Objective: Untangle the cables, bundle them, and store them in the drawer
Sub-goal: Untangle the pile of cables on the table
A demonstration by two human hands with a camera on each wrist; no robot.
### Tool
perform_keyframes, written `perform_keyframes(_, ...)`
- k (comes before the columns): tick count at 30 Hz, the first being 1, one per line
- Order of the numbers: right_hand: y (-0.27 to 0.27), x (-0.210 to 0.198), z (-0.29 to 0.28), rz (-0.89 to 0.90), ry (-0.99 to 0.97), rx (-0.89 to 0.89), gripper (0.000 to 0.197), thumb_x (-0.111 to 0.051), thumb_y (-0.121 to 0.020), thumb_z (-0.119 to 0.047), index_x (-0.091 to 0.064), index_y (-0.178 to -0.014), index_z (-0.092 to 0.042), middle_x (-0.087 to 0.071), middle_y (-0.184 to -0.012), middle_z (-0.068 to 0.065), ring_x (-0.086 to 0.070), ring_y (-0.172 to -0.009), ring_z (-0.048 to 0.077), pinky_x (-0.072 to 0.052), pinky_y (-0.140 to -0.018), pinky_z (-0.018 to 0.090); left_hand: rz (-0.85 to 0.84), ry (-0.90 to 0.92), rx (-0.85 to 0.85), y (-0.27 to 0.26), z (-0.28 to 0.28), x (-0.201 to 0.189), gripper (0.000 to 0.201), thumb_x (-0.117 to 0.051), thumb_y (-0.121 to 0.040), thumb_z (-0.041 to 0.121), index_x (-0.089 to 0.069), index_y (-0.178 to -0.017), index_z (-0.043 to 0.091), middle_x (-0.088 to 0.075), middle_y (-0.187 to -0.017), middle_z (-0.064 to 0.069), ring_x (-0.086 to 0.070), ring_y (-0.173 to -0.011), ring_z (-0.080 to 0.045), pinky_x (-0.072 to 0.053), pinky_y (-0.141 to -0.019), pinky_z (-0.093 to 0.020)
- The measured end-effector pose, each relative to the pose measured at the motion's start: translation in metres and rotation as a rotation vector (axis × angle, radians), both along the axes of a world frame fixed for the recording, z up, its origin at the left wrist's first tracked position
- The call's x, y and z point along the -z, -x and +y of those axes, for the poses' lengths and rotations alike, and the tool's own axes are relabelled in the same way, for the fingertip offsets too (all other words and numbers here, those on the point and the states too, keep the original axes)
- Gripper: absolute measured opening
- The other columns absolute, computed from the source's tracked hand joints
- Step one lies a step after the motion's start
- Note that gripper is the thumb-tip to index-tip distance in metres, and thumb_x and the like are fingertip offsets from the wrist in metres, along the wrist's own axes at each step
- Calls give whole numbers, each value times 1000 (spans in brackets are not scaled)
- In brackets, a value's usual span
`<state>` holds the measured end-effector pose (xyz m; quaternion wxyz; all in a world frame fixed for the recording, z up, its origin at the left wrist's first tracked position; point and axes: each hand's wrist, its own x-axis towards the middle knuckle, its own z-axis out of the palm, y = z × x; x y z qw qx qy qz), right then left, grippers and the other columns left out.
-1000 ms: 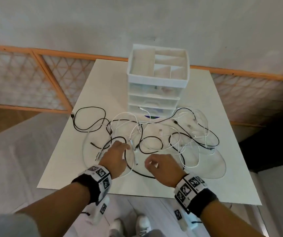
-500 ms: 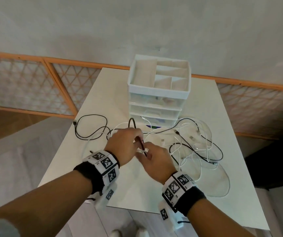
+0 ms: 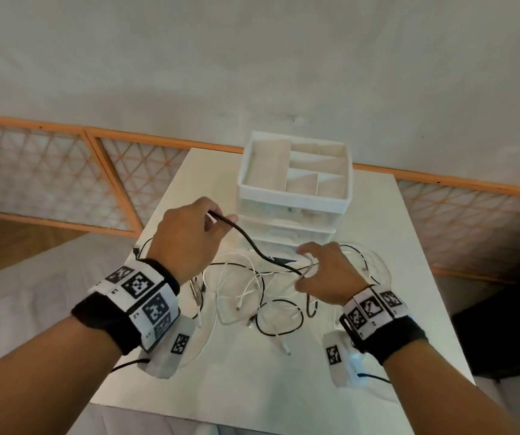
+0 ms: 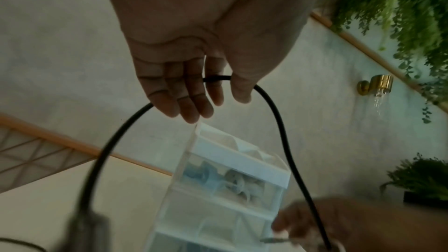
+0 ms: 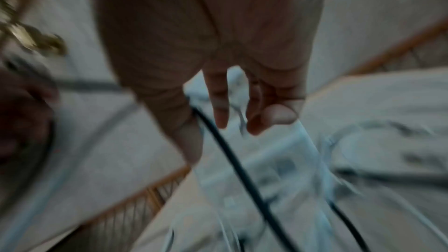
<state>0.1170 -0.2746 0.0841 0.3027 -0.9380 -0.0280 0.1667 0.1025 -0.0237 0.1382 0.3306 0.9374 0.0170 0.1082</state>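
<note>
left fingers (image 4: 191,91) and thumb pinch the black cable (image 3: 254,246) above the table (image 3: 409,246), near the drawers (image 3: 293,211). right hand (image 3: 327,271) curls round white cables (image 3: 246,287) in the tangle.

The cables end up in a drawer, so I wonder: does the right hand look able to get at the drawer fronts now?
Probably yes: the right hand hovers just before the drawer unit, only loose cables between. But it holds a black cable.

I see a white bench (image 3: 387,365) carrying a white drawer unit (image 3: 293,196) at its far middle, and just in front of it a loose tangle of black and white cables (image 3: 252,296) sprawled across the middle.
</note>
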Motion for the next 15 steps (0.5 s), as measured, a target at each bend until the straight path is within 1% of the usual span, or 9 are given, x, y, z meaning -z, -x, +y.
perform_keyframes(2,1,-38,11,14,-122,-110,69,-75,-76,-17,-48,-135,-41,-34,-131,-5,-58,-77,9,-45,-61,14,52,-40,10,-10,6,3,31,-58,-89,56,-61,-88,25,-52,-58,10,-52,-60,-17,-38,-57,-28)
perform_keyframes(3,3,-52,21,-20,-180,-143,69,-76,-77,-19,-48,-135,-43,-37,-128,-8,-56,-76,8,-44,-63,14,69,-58,41,-15,6,2,31,-58,-89,57,-60,-87,26,-51,-58,11,-52,-61,-19,-38,-58,-29)
perform_keyframes(5,5,-65,47,-149,-235,-145,49,-77,-80,-32,-59,-124,-42,-49,-112,-9,-51,-75,2,-40,-69,18,76,-70,119,-25,1,-8,30,-58,-88,59,-59,-87,29,-52,-60,12,-53,-63,-19,-38,-60,-29)
perform_keyframes(7,1,-55,70,-234,-131,-108,18,-70,-86,-43,-73,-98,-30,-60,-86,-5,-54,-71,7,-40,-67,25,14,-62,161,-35,-3,-23,30,-57,-89,59,-58,-88,29,-53,-65,13,-54,-66,-17,-37,-59,-29)
perform_keyframes(8,-3,-38,73,-233,-47,-78,24,-66,-89,-44,-75,-86,-22,-62,-73,-3,-56,-68,10,-41,-65,27,-48,-56,163,-39,-2,-34,31,-56,-90,58,-59,-88,27,-53,-66,12,-53,-66,-15,-36,-58,-29)
perform_keyframes(10,-8,3,62,-97,93,27,37,-62,-91,-46,-76,-79,-14,-60,-59,-3,-60,-64,13,-43,-63,26,-176,4,145,-47,9,-55,31,-57,-93,52,-59,-87,21,-52,-64,9,-50,-60,-12,-32,-53,-22)
perform_keyframes(11,-8,20,53,-28,168,76,40,-62,-91,-48,-76,-79,-12,-61,-58,-2,-64,-66,16,-45,-65,26,-214,56,133,-50,17,-62,31,-57,-93,50,-58,-86,19,-52,-63,6,-48,-57,-12,-30,-50,-21)
perform_keyframes(13,-6,43,33,66,277,182,49,-59,-90,-55,-77,-81,-10,-69,-70,4,-68,-78,22,-47,-67,27,-215,110,125,-56,33,-62,33,-57,-94,47,-58,-87,16,-53,-67,-4,-46,-58,-18,-29,-50,-26)
perform_keyframes(15,-8,34,25,50,221,325,57,-52,-92,-61,-77,-79,-11,-72,-75,4,-68,-82,24,-47,-69,29,-138,81,105,-60,43,-42,35,-53,-96,49,-58,-88,15,-54,-78,-12,-47,-61,-20,-28,-51,-26)
